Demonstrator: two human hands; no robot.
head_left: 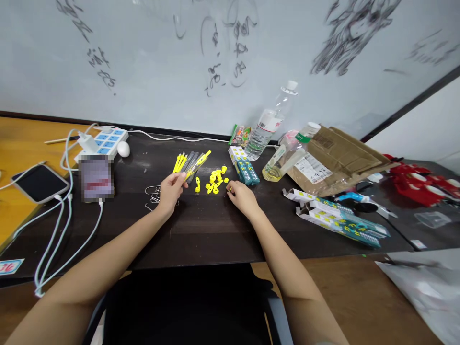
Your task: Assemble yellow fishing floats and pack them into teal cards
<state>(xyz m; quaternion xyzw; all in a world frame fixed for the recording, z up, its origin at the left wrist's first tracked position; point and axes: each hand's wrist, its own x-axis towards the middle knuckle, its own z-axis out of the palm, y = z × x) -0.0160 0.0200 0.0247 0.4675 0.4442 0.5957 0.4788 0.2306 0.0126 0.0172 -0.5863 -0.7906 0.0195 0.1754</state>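
My left hand (171,192) is closed on a slim, pen-like yellow-and-clear stick (199,164), which slants up and to the right. Behind it lie several yellow sticks (179,162) and dark, see-through strips (190,160). Bent metal wire pieces (154,194) lie to the left of that hand. My right hand (241,195) rests low over the table with its fingertips pinched; what they hold is too small to make out. Just left of it is a loose pile of small yellow parts (215,179). One yellow piece (197,184) lies apart, between the hands.
A teal-and-white box (244,165) stands behind my right hand, near two bottles (264,132). More such boxes (338,218) and cardboard (334,153) lie right. Leftward are a power strip (108,143), phones (41,183) and white cables (68,211). A whiteboard (151,62) closes the back.
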